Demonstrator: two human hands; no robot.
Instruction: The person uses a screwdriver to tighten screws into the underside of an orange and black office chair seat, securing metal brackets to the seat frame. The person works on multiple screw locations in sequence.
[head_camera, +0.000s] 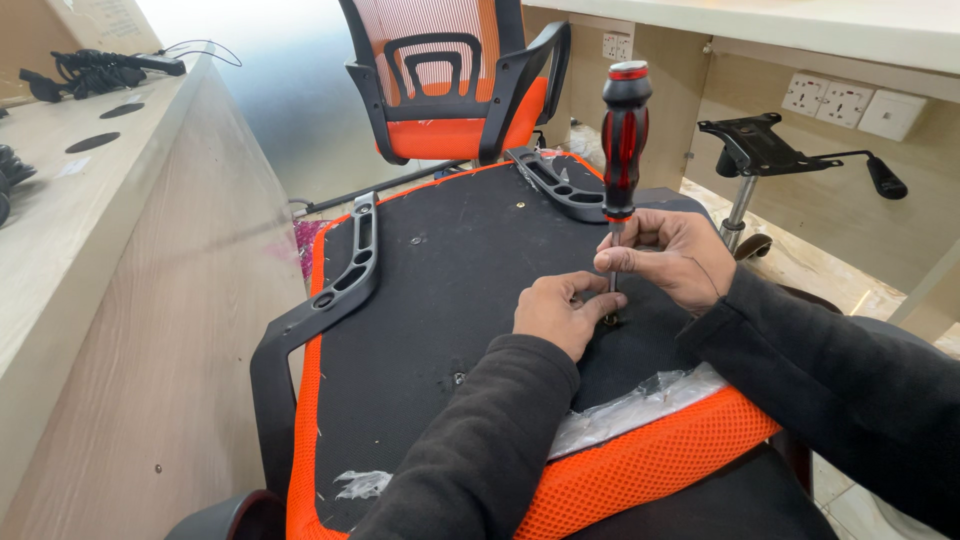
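An upturned orange chair seat (640, 470) with a black underside (450, 290) lies in front of me. A red and black screwdriver (623, 130) stands upright on it, tip down near the seat's right part. My right hand (665, 255) pinches the screwdriver's metal shaft low down. My left hand (556, 312) rests on the black underside with its fingers at the screwdriver's tip, where a small screw seems to sit. Two black armrests (340, 285) (560, 185) are fixed along the seat's left and far edges.
A wooden desk side (150, 330) stands close on the left. An assembled orange mesh chair (450, 80) stands behind the seat. A black chair mechanism on a gas lift (760, 150) stands at the right, before a wall with sockets (845, 105). Torn plastic wrap (640, 400) clings to the seat.
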